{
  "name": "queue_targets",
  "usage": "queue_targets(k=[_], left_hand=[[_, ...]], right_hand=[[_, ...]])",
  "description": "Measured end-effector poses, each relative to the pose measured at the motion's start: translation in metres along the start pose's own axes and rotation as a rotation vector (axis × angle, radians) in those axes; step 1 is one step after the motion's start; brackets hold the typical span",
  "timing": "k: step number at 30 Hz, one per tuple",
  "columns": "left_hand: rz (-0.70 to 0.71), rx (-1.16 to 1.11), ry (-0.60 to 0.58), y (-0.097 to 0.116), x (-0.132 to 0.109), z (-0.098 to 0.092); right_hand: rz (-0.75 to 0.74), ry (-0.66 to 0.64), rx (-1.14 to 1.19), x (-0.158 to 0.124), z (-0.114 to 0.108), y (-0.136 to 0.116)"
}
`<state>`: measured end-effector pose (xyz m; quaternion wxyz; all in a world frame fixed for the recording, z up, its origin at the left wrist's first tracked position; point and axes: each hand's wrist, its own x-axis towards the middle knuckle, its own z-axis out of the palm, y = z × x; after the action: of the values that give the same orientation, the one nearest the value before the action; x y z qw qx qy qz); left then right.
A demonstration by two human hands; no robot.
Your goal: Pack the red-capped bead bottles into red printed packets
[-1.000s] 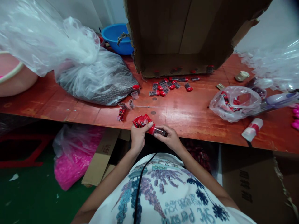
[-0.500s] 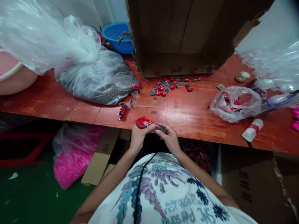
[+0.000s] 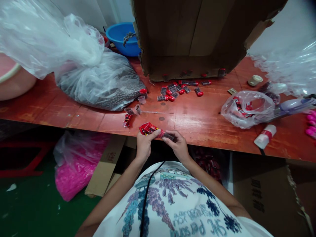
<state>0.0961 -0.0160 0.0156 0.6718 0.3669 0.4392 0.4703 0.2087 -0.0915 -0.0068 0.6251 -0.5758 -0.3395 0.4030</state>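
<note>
At the table's front edge my left hand is closed on a red printed wrapper, thumb on top. My right hand pinches a small clear tube of dark beads. The tube's left end meets the wrapper; whether it sits inside is hidden by my fingers. Another red wrapper bundle lies to the left, beside small clear cups. Several bead-filled tubes with red caps are scattered further back.
A large open cardboard box stands at the back. To its left are a plastic bag of dark beads and a blue basin. A clear bag with red wrappers and a white roll lie right.
My left hand and the red wrapper have shifted slightly left, and more of the red wrapping shows between my hands. My right hand stays about where it was, pinching the tube.
</note>
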Motion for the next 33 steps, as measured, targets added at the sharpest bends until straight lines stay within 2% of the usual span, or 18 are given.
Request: queue_targets(k=[2,7,10,18,22,27,33], left_hand=[[0.005,0.005,0.004,-0.001,0.001,-0.001],[-0.072,-0.047,-0.112,-0.002,-0.002,-0.004],[-0.076,-0.060,-0.145,-0.004,-0.005,-0.004],[-0.018,-0.059,-0.071,-0.007,-0.006,-0.001],[-0.011,-0.053,-0.125,-0.002,-0.007,0.000],[-0.008,-0.069,-0.136,0.001,-0.010,0.003],[-0.113,-0.089,-0.107,-0.003,-0.012,0.007]], right_hand=[[-0.014,0.008,-0.010,-0.001,0.001,-0.001],[0.151,0.000,0.099,0.002,-0.001,-0.005],[0.196,0.007,0.170,0.004,-0.004,-0.005],[0.121,0.006,0.090,-0.002,0.000,-0.005],[0.202,-0.023,0.176,0.000,-0.002,-0.006],[0.194,-0.028,0.230,0.001,0.000,-0.006],[0.132,0.034,0.170,-0.002,0.007,-0.003]])
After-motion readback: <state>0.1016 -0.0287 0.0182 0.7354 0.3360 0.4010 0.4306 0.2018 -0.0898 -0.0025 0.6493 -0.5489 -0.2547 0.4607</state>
